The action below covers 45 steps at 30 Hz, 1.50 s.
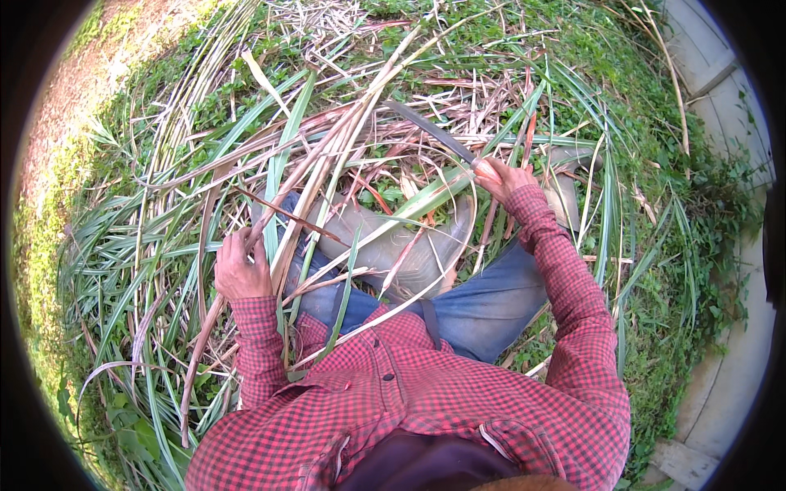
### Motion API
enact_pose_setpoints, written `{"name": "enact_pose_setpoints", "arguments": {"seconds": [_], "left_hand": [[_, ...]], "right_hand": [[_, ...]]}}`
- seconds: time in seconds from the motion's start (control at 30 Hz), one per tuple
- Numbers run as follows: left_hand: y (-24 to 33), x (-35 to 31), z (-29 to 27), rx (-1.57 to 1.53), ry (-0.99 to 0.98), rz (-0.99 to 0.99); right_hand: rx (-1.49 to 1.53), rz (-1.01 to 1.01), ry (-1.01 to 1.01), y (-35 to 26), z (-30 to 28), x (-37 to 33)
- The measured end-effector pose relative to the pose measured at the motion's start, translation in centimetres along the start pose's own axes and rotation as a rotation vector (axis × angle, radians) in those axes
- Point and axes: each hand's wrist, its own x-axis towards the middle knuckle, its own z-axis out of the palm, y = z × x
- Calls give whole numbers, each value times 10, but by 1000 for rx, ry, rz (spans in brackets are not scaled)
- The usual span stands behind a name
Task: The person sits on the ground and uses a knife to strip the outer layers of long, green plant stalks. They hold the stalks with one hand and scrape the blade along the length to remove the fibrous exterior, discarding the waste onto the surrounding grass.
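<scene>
- Nearest the camera, at the bottom edge, a dark purple shape is cut off by the frame; what it is cannot be made out.
- Red-and-black checked shirt of a person seated on the grass, legs folded in blue trousers.
- Left hand: fingers closed around a long dry stalk, which slants from the lower left up into a sheaf of dry leaf strips. Where the stalk ends among them is hard to see.
- Right hand: gripping a knife by its orange handle, mostly covered by the fingers.
- The dark blade points up and left, its tip near the sheaf; whether they touch cannot be told.
- Greyish boots, partly hidden under crossing leaves, one long and green.
- Cut stalks and green blades litter the grass; at right, a pale panelled structure runs out of view.
</scene>
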Motion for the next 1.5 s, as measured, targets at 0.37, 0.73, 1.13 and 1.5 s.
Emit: {"name": "enact_pose_setpoints", "arguments": {"seconds": [0.37, 0.73, 1.13, 1.5], "left_hand": [[17, -5, 5, 4, 16, 40], [-1, -15, 24, -39, -85, 18], [-8, -28, 30, -324, -129, -74], [-1, 70, 87, -702, -470, -199]], "right_hand": [[100, -459, 83, -58, -35, -16], [111, 125, 200, 24, -18, 51], [405, 336, 249, 32, 3, 74], [1057, 207, 414, 4, 4, -23]]}}
